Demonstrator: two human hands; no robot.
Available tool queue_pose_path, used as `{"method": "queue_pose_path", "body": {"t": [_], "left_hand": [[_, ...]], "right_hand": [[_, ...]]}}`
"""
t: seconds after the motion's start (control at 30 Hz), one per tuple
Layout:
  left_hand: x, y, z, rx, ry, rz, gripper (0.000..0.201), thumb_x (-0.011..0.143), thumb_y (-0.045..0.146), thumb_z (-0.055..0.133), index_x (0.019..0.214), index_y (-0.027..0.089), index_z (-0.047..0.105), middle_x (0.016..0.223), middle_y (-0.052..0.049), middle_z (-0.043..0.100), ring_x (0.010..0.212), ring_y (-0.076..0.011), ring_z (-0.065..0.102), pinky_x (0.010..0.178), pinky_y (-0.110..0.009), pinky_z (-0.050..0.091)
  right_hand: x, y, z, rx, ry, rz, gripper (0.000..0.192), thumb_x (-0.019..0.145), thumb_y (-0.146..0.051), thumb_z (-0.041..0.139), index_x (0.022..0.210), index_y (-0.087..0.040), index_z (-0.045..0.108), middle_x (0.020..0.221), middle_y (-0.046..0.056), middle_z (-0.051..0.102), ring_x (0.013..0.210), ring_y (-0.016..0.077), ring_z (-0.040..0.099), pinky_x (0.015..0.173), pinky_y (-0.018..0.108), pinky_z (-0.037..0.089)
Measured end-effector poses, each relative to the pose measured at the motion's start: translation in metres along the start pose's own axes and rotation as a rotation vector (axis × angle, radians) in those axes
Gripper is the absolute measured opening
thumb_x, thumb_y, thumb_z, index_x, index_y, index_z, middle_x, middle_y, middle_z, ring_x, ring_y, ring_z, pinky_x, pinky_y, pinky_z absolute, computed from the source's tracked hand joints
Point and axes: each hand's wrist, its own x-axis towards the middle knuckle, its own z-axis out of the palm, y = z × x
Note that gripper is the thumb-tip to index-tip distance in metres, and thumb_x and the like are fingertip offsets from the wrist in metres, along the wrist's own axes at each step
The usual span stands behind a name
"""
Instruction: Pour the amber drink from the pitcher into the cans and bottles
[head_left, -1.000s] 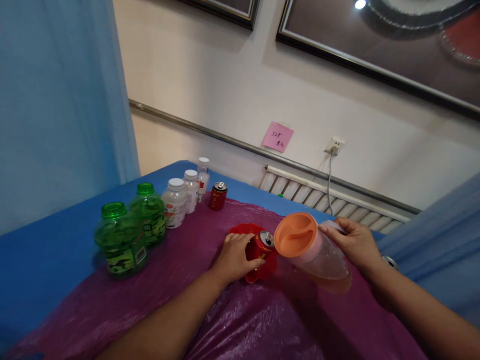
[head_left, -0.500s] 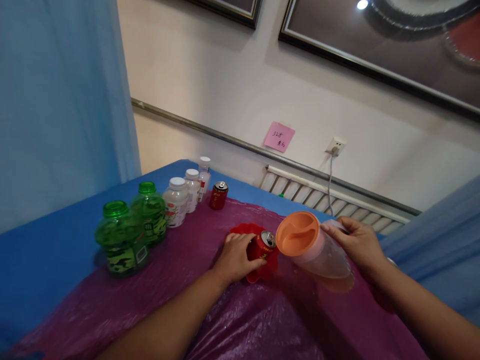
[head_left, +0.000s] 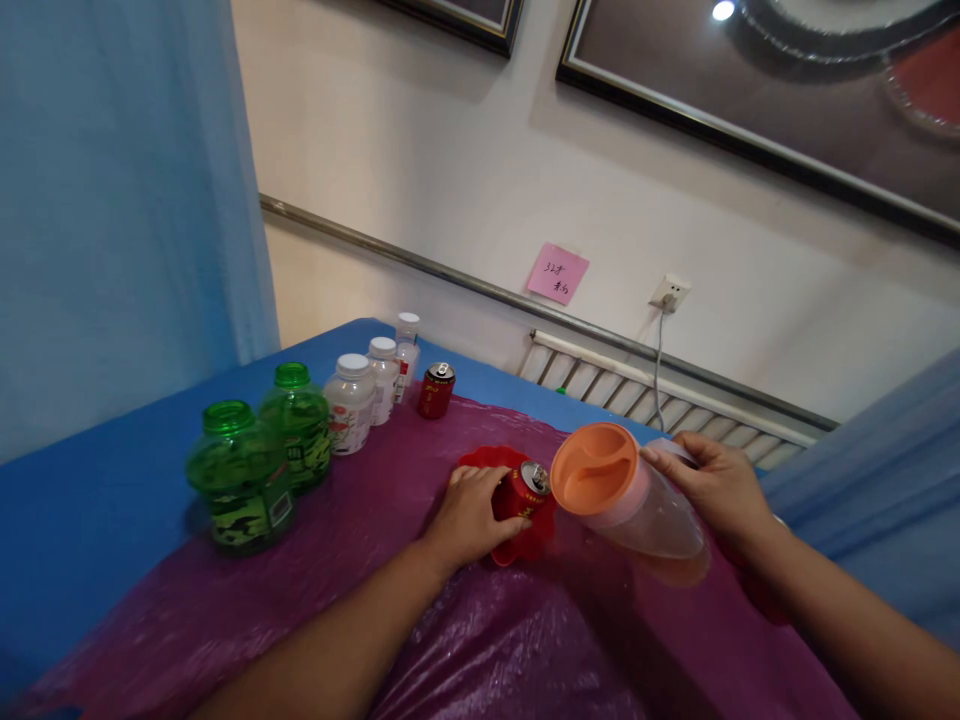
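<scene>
While the left hand grips a red can at the red dish, the can's base hard to make out, the right hand clasps a tilted jug by its half-covered handle.

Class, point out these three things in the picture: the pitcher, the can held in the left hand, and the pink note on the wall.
Pitcher [head_left: 651, 521]: head view, on its clear body.
Held can [head_left: 520, 495]: head view, on its red side.
Pink note [head_left: 559, 274]: head view, middle of the sheet.

Versus one second back: right hand and orange-lidded clear plastic pitcher shifted slightly rightward; wrist now covers more of small silvery-topped object behind.
</scene>
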Motion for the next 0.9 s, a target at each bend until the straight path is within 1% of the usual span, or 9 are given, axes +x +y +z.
{"method": "queue_pose_path", "body": {"t": [0.27, 0.43, 0.6, 0.77, 0.9], "left_hand": [[0.0001, -0.0003, 0.0003, -0.004, 0.012, 0.009, 0.057, 0.066, 0.042, 0.083, 0.117, 0.025, 0.066, 0.111, -0.007, 0.074, 0.106, -0.0327, 0.065, 0.099, -0.048, 0.043], [0.0, -0.0004, 0.0007, -0.002, 0.019, 0.017, 0.058, 0.066, 0.043, 0.083, 0.118, 0.024, 0.066, 0.112, -0.007, 0.074, 0.105, -0.0328, 0.065, 0.101, -0.049, 0.042], [-0.0001, 0.0001, 0.0003, 0.004, -0.003, 0.003, 0.059, 0.066, 0.042, 0.084, 0.119, 0.024, 0.065, 0.114, -0.008, 0.073, 0.107, -0.0326, 0.064, 0.101, -0.049, 0.042], [-0.0002, 0.0004, 0.0001, 0.001, -0.003, 0.0, 0.061, 0.066, 0.042, 0.084, 0.12, 0.024, 0.065, 0.115, -0.008, 0.073, 0.108, -0.0331, 0.064, 0.102, -0.049, 0.041], [-0.0003, 0.001, -0.0003, 0.005, -0.008, -0.001, 0.061, 0.065, 0.041, 0.085, 0.12, 0.022, 0.065, 0.115, -0.009, 0.073, 0.108, -0.0334, 0.063, 0.102, -0.05, 0.041]], "right_hand": [[-0.0006, 0.002, -0.0005, -0.007, -0.003, -0.005, 0.053, 0.073, -0.069, 0.072, 0.056, -0.023, 0.051, 0.052, -0.004, 0.037, 0.05, 0.0122, 0.035, 0.043, 0.025, 0.027], [0.0002, 0.0017, -0.0001, -0.005, -0.001, -0.005, 0.053, 0.073, -0.068, 0.072, 0.055, -0.022, 0.051, 0.052, -0.004, 0.037, 0.05, 0.0117, 0.034, 0.042, 0.025, 0.026], [-0.001, 0.0019, 0.0, 0.007, -0.004, 0.012, 0.056, 0.072, -0.068, 0.073, 0.054, -0.023, 0.046, 0.053, -0.005, 0.034, 0.05, 0.0113, 0.032, 0.042, 0.025, 0.025], [-0.0013, 0.0011, -0.0013, -0.011, 0.004, -0.015, 0.054, 0.074, -0.066, 0.073, 0.054, -0.023, 0.047, 0.053, -0.004, 0.034, 0.05, 0.0112, 0.032, 0.042, 0.025, 0.025], [-0.0008, -0.001, -0.0016, -0.026, -0.003, 0.0, 0.055, 0.073, -0.069, 0.072, 0.054, -0.023, 0.048, 0.053, -0.004, 0.034, 0.05, 0.0114, 0.033, 0.043, 0.025, 0.026]]}}
